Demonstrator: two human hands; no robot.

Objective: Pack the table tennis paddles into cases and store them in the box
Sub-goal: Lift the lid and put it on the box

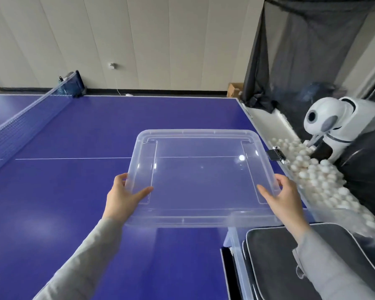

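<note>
Two hands on the lid: left hand (125,197) and right hand (285,197), one at each near corner of the clear lid (200,176).
Left fingers: thumb laid flat across the top, the other fingers curled round the edge and under, pinching the lid.
Right fingers: same hold mirrored, thumb on top, fingers wrapped over the right rim.
Lid position: raised above the blue table (74,191), near edge overlapping the far rim of the box; whether touching the rim, cannot tell.
Box: clear plastic box (236,252) at the table's near right corner, partly out of view.
Cases: dark zipped case (275,267) lying inside the box, white piping along its edge; a second edge just beside it hints at another. No paddles showing.
Stage, as judged: packing looks done, closing the box next.
Handling of lid: probably light, thin and somewhat springy; smooth plastic likely slippery, so best held by the raised rim, as now, not the flat panel.
Seating: needs all four edges lined up over the box rim before pressing down at the corners.
Risk: lid flexing and catching one side only.
Beside the table: white ball machine (331,122) and a trough of white balls (325,180).
</note>
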